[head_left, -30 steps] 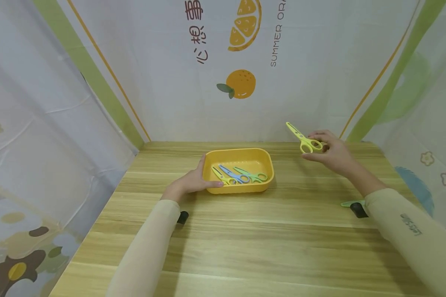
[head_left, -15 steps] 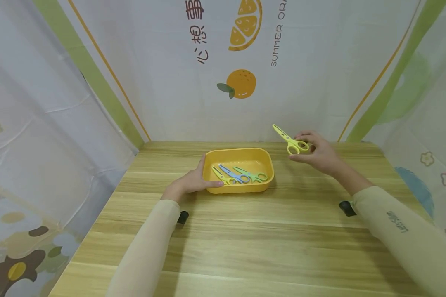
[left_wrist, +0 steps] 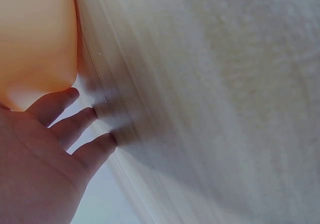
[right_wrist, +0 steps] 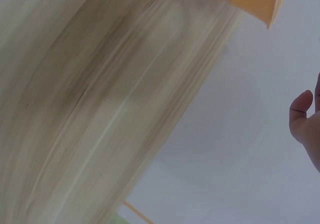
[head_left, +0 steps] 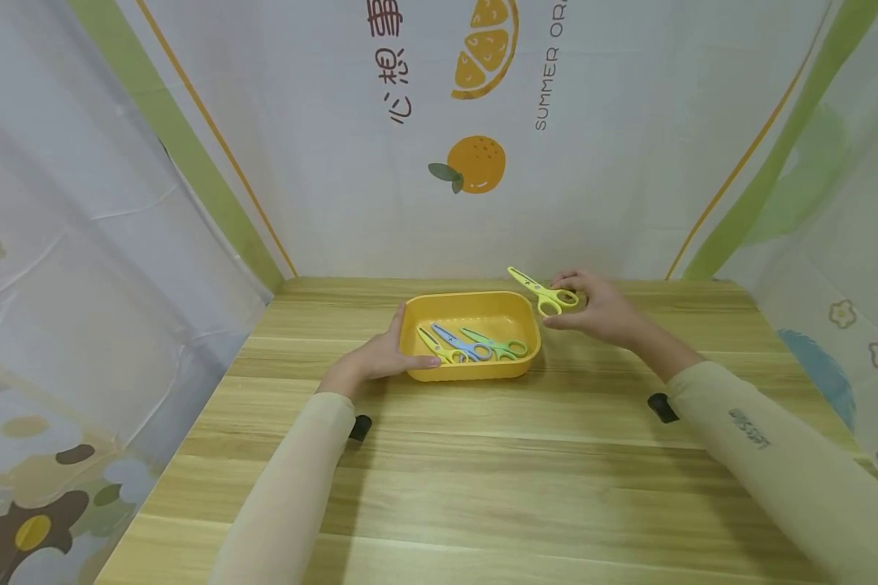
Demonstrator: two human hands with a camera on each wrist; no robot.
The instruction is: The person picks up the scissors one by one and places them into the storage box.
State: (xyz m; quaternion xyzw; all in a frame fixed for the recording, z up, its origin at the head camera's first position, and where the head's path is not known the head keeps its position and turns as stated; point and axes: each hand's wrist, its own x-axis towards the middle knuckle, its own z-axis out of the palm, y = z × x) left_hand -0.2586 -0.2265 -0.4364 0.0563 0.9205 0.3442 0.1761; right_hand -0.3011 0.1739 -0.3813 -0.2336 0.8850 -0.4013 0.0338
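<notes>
My left hand [head_left: 380,356] holds a yellow plastic box [head_left: 475,371] by its left end, thumb over the near rim. In the left wrist view its fingertips [left_wrist: 106,140] reach down to the tabletop beside the box wall [left_wrist: 40,39]. Inside the box lie yellow scissors [head_left: 430,340], blue scissors [head_left: 449,340] and green scissors [head_left: 486,338]. With thumb and fingers, my right hand [head_left: 606,313] pinches another pair of yellow scissors [head_left: 532,285] by the handle loops, blades pointing up and left, at the box's back right corner. The right wrist view shows only part of that hand [right_wrist: 310,129], without the scissors.
The box stands near the back of a wooden table [head_left: 483,487]. Behind it hangs a white printed curtain [head_left: 593,162], with more curtain [head_left: 66,268] at the left side. A dark wrist camera piece [head_left: 662,408] shows beside the right sleeve [head_left: 768,455].
My right hand has carried the yellow scissors left and slightly down, from out right to the box's back right corner. My left hand and the box have stayed in place.
</notes>
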